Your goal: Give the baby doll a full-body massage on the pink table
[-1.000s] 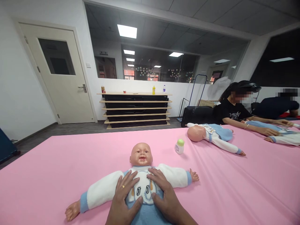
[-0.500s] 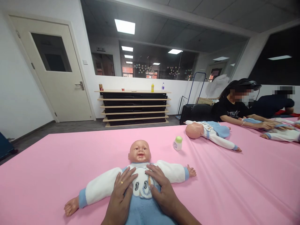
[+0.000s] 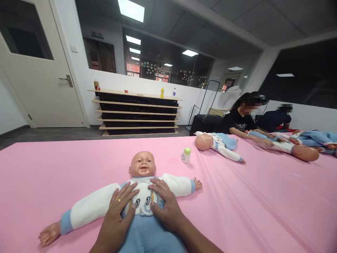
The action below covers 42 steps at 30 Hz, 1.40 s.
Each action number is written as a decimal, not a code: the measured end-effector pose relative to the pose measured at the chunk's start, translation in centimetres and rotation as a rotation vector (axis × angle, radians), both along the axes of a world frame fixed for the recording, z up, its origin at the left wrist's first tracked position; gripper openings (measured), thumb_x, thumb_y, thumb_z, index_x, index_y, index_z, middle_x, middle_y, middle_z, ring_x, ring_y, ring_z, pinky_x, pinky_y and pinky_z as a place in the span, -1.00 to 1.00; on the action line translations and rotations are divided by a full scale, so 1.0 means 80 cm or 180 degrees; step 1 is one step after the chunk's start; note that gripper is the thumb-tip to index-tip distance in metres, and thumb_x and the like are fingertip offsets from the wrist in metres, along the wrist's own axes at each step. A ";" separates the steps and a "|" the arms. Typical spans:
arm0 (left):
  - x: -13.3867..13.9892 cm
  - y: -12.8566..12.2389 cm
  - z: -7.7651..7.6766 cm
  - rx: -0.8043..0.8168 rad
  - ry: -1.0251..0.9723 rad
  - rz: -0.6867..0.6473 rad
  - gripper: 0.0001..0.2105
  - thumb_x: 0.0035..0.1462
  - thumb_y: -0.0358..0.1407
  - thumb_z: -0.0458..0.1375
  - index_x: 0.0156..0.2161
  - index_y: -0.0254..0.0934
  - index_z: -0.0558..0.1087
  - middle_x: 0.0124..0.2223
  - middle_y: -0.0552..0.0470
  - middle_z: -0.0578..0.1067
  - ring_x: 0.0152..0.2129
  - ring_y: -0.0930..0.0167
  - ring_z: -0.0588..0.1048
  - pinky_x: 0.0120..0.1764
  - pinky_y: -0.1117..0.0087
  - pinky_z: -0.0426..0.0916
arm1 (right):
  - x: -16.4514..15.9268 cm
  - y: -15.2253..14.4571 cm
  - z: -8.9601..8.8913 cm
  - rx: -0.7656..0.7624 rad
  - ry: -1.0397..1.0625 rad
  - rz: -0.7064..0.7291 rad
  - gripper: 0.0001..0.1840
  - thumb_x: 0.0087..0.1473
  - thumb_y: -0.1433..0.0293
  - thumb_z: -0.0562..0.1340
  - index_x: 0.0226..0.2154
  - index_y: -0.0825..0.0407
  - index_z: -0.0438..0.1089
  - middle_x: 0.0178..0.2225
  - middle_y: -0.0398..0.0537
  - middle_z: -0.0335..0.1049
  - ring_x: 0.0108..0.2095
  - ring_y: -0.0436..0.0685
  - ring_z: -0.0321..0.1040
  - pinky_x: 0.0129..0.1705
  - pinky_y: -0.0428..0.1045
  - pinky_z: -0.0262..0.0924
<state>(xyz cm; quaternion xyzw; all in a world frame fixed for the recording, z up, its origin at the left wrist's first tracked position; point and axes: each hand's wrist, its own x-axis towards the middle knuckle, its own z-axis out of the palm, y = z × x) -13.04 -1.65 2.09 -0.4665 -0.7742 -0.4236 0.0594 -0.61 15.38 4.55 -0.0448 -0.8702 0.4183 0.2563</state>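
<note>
A baby doll (image 3: 143, 164) in a white and blue outfit lies on its back on the pink sheet, head away from me, arms spread wide. My left hand (image 3: 119, 207), with a ring on one finger, rests flat on the left side of the doll's chest. On the chest's right side lies my right hand (image 3: 165, 203), fingers stretched out. Between the two hands shows an animal face patch (image 3: 143, 202) with embroidered eyes. Neither hand grips anything. Beyond the doll's arm on the right stands a small white bottle (image 3: 185, 157) with a green cap.
A second doll (image 3: 204, 142) lies farther back on the pink-covered table (image 3: 237, 203). At the right, a co-worker (image 3: 240, 121) in black handles another doll (image 3: 305, 153); one more person (image 3: 273, 117) sits behind. A stack of shelves (image 3: 137, 113) stands by the wall.
My view has turned to the right, so the whole scene sits farther left and more dolls show at the right. My hands stay on the doll's chest.
</note>
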 end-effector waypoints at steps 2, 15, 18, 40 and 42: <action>0.000 0.000 0.001 -0.0009 -0.0030 -0.0018 -0.62 0.23 -0.31 -0.04 0.13 -0.03 0.32 0.21 0.05 0.32 0.23 0.31 0.17 0.26 -0.10 -0.11 | 0.000 0.001 -0.002 -0.0010 0.0015 -0.0001 -0.43 -0.02 0.47 0.17 0.09 -0.12 0.32 0.20 -0.09 0.17 0.24 0.14 0.04 0.33 0.21 -0.26; 0.008 0.001 0.014 -0.0072 -0.0104 0.0059 -0.67 0.20 -0.22 0.05 0.07 -0.02 0.36 0.22 0.07 0.31 0.23 0.30 0.15 0.26 -0.13 -0.13 | 0.001 0.001 0.001 -0.0045 -0.0011 0.0071 -0.43 0.00 0.24 0.30 0.10 -0.12 0.31 0.21 -0.01 0.14 0.24 0.21 0.03 0.32 0.26 -0.26; 0.008 0.001 0.013 -0.0048 -0.0121 0.0060 -0.67 0.20 -0.21 0.05 0.07 -0.01 0.36 0.21 0.07 0.32 0.23 0.30 0.15 0.26 -0.14 -0.14 | 0.000 0.001 0.001 -0.0078 -0.0021 0.0070 -0.43 -0.01 0.27 0.30 0.10 -0.15 0.30 0.21 -0.04 0.14 0.24 0.19 0.03 0.32 0.24 -0.27; 0.000 0.004 0.001 0.0012 -0.0157 -0.0011 -0.59 0.21 -0.39 -0.11 0.08 -0.03 0.38 0.21 0.07 0.31 0.24 0.32 0.14 0.26 -0.13 -0.15 | -0.001 0.009 -0.018 0.0114 0.0080 0.0176 -0.45 0.09 0.26 0.20 0.16 -0.18 0.22 0.24 -0.06 0.08 0.27 0.23 -0.04 0.31 0.31 -0.27; 0.003 0.004 0.008 -0.0022 -0.0171 0.0033 -0.60 0.20 -0.39 -0.09 0.07 -0.06 0.39 0.21 0.07 0.32 0.24 0.34 0.13 0.26 -0.10 -0.15 | -0.002 0.010 -0.018 0.0141 0.0015 0.0156 -0.42 0.06 0.19 0.25 0.15 -0.18 0.24 0.24 -0.05 0.09 0.27 0.26 -0.04 0.30 0.33 -0.26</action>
